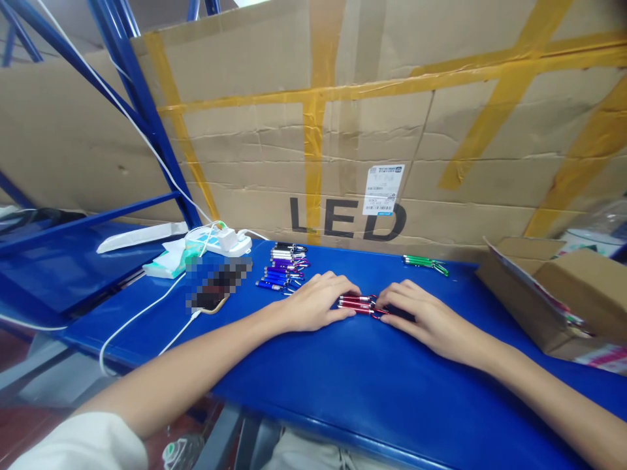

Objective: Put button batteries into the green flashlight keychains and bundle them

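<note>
Several small red keychain flashlights (356,305) lie side by side on the blue table, their carabiner clips pointing right. My left hand (321,301) is closed around their left ends, with thumb and fingers on either side of the row. At the clip end, my right hand (416,312) has its fingers and thumb curled onto the clips, partly covering them. Beyond my left hand is a column of similar flashlights: blue ones (273,279), purple ones (284,264), silver ones (281,254) and black ones (284,247). Green flashlights (422,262) rest near the back edge.
A large taped cardboard box (255,156) marked LED stands behind the blue table (362,385). An opened small carton (519,307) is at the right. Left are a phone (213,301) on a cable, a power strip (240,246) and a tissue pack (169,261).
</note>
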The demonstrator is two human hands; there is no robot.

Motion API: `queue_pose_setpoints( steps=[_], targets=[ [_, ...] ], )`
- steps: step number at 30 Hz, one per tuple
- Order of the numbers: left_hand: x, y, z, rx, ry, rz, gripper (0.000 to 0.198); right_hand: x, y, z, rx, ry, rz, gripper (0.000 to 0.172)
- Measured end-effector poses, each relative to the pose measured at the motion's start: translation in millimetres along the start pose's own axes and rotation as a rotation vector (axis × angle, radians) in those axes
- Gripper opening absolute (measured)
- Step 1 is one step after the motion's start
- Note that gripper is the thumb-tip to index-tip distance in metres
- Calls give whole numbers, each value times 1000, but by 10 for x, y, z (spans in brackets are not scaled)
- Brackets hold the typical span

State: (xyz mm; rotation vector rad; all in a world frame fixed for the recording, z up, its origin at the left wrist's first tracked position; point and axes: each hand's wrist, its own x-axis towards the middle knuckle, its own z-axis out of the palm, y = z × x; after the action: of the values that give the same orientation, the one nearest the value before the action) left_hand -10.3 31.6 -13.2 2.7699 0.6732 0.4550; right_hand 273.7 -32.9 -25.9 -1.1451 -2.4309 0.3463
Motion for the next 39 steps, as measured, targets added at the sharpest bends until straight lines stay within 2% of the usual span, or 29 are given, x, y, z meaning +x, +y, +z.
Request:
queue_pose_setpoints(
  steps=[10,18,24,33,39],
  targets=[
    [19,-3,16,75,17,-63,31,-23,-16,-24,-4,19,0,35],
    [19,8,30,34,17,-33,28,-22,-46,-16,-38,24,4,35],
    [16,1,20,56,46,-63,23,-18,19,-1,-49,51,-1,32],
    [22,-15,36,21,81,-7,10,-14,48,-12,-101,56,45,27],
    [16,20,24,-8,94,14,13,-20,49,-3,-81,66,41,21]
  ],
)
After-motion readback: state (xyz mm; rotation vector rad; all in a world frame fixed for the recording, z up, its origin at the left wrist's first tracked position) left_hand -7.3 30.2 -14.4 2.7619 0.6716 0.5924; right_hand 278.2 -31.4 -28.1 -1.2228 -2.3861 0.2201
